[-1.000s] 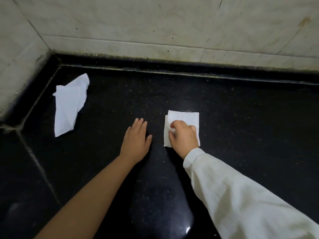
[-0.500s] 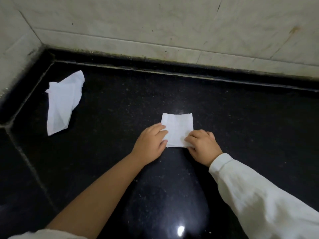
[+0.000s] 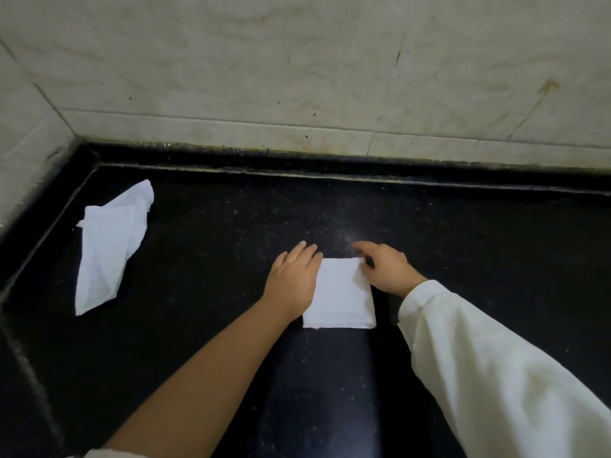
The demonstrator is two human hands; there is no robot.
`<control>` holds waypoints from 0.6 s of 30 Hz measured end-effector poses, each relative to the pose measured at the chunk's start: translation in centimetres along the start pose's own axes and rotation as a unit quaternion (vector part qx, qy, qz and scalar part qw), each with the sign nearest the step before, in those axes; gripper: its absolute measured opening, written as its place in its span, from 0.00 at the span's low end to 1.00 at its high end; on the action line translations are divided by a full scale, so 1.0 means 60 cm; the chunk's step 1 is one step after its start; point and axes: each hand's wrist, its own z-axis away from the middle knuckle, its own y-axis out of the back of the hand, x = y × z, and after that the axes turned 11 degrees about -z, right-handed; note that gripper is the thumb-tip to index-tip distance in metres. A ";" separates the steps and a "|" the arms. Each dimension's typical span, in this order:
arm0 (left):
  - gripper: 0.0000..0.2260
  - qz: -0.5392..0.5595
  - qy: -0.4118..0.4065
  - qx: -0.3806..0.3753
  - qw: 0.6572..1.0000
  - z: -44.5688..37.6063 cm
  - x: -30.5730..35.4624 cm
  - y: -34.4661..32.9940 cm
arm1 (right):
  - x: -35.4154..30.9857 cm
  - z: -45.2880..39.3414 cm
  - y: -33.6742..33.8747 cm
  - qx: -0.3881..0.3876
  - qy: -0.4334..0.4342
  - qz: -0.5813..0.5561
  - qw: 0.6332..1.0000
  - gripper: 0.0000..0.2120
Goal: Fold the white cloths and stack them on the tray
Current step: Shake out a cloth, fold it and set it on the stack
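Left hand (image 3: 292, 279) flat, fingers straight and together, lying along the left edge of the small folded white cloth square (image 3: 340, 297), palm down, gripping nothing. Right hand (image 3: 385, 271) at the cloth's far right corner, fingers loosely extended and blurred, thumb side touching or just over the cloth edge; whether pinching the corner, cannot tell. Left forearm bare; right forearm in a long white sleeve (image 3: 489, 368) reaching in from the lower right.

Folded square flat on the glossy black speckled stone tabletop (image 3: 463, 246), near the middle, between both hands, near edge squared toward the camera, layered edges visible at the bottom.

Second white cloth, crumpled and unfolded (image 3: 109, 246), well apart to the left, lying loose near the tabletop's left border, one pointed end toward the back corner, the other toward the camera.

Behind and to the left, stained pale marble-look wall tiles (image 3: 297, 77) meeting the tabletop along a dark raised lip.
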 end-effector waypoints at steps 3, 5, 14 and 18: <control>0.24 -0.057 0.009 -0.060 0.997 -0.013 0.000 -0.012 | 0.005 -0.016 0.010 -0.037 -0.019 0.013 0.999 0.13; 0.25 -0.074 0.018 -0.052 0.996 -0.011 0.001 -0.019 | 0.005 -0.025 0.012 -0.057 -0.013 0.084 0.995 0.11; 0.24 -0.069 0.004 -0.005 0.998 0.014 0.007 -0.004 | 0.032 0.038 -0.049 0.214 0.075 0.264 0.938 0.13; 0.20 -0.050 -0.139 0.048 0.988 0.053 0.016 -0.035 | 0.057 0.114 -0.077 0.078 0.200 0.268 0.939 0.15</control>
